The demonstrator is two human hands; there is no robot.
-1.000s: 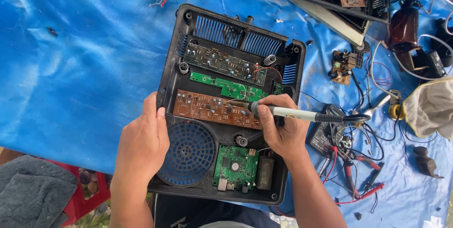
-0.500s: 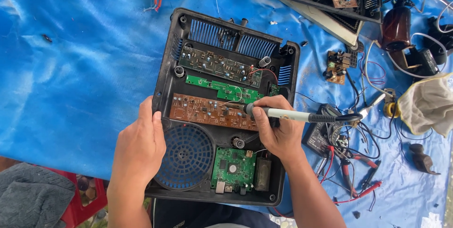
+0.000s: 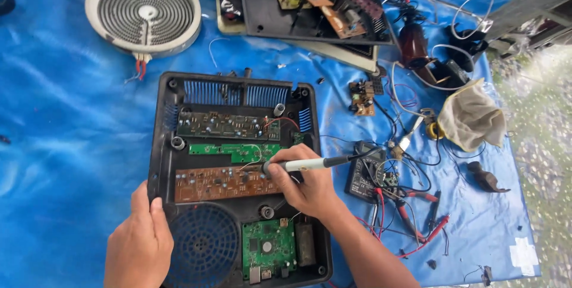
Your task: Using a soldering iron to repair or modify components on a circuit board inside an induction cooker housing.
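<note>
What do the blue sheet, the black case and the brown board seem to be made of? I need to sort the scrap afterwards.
Blue sheet: looks like plastic tarpaulin, glossy, with creases and shiny folds. Black case: probably moulded plastic, matt, with slotted vents and rounded corners. Brown board: seems a resin or paper-laminate circuit board, dull brown, dotted with solder points. The right hand holds a tool to it; the left hand rests on the case.

One view only, worn on the head, looks steeply down from close above the open black casing (image 3: 238,175), which fills the lower middle. The blue tarp (image 3: 65,145) spreads all around it; forearms enter from the bottom edge.
</note>
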